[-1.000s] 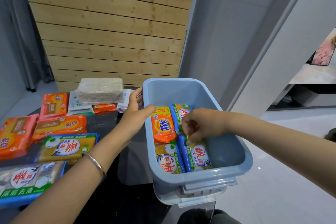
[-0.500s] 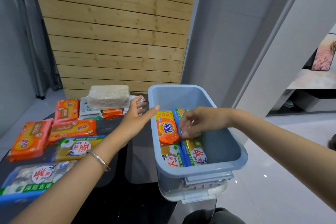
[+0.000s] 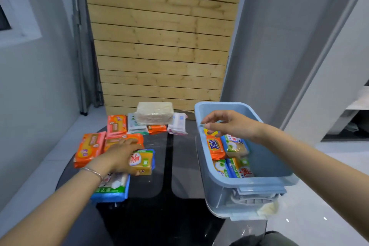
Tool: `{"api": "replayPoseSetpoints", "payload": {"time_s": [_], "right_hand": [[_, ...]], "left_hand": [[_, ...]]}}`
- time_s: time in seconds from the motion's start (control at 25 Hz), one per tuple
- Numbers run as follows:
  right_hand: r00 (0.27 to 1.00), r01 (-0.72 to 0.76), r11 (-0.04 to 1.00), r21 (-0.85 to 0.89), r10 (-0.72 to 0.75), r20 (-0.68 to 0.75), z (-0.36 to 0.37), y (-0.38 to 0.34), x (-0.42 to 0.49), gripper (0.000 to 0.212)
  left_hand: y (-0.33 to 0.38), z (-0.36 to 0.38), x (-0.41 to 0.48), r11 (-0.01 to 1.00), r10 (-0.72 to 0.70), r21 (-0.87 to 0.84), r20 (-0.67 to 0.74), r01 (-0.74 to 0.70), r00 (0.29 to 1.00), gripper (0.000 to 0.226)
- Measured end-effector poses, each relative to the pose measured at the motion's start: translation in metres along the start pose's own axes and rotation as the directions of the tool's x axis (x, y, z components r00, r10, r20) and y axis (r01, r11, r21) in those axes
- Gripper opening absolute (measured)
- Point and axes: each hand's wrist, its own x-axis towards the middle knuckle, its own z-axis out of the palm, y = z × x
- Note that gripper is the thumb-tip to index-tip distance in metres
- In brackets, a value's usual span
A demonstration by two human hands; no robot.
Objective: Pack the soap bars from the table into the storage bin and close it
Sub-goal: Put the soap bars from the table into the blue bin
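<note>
Closest to the person, a shiny black glass worktop (image 3: 159, 215) holds everything. At its near left lies a soap pack in a blue and green wrapper (image 3: 111, 190), partly under the left wrist with its thin silver bracelet (image 3: 92, 171). Just past it, the left hand (image 3: 119, 156) rests on a yellow soap bar in a blue-edged wrapper (image 3: 142, 163), fingers curled around it. To the right sits the open pale blue plastic storage bin (image 3: 257, 164), with four soap bars lying flat inside, one an orange Tide bar (image 3: 214, 147). The right hand (image 3: 229, 125) hovers above the bin, fingers loosely spread and holding nothing. Farther back lie orange soap packs (image 3: 89, 149), a pink and white pack (image 3: 177, 124) and a big pale soap block in clear wrap (image 3: 154, 113). Behind stand a wooden plank wall (image 3: 161, 36) and grey walls (image 3: 36, 76).
</note>
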Motion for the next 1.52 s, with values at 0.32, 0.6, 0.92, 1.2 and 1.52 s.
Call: {"api": "replayPoseSetpoints", "payload": {"time_s": [0.32, 0.6, 0.92, 1.2, 1.52], "right_hand": [[0.998, 0.004, 1.0, -0.019, -0.006, -0.063, 0.007, -0.007, -0.012, 0.022], [0.989, 0.105, 0.918, 0.383, -0.055, -0.139, 0.012, -0.039, -0.015, 0.034], [0.906, 0.072, 0.912, 0.403, 0.11, -0.41, -0.042, -0.006, -0.04, 0.037], [0.943, -0.289, 0.918, 0.271, 0.322, -0.083, -0.022, 0.038, -0.038, 0.048], [0.86, -0.491, 0.871, 0.015, 0.482, 0.168, 0.002, 0.067, -0.019, 0.027]], "left_hand": [[0.039, -0.026, -0.015, 0.756, 0.002, -0.605, -0.381, -0.251, 0.924, 0.074], [0.149, -0.105, -0.026, 0.832, -0.023, -0.385, -0.743, -0.399, 0.668, 0.072], [0.182, -0.083, 0.008, 0.669, 0.002, -0.568, -0.643, -0.48, 0.766, 0.069], [0.185, -0.023, 0.027, 0.199, -0.079, -0.913, -0.378, -0.357, 0.922, 0.063], [0.186, -0.019, 0.03, 0.123, -0.127, -0.927, -0.369, -0.354, 0.921, 0.058]]}}
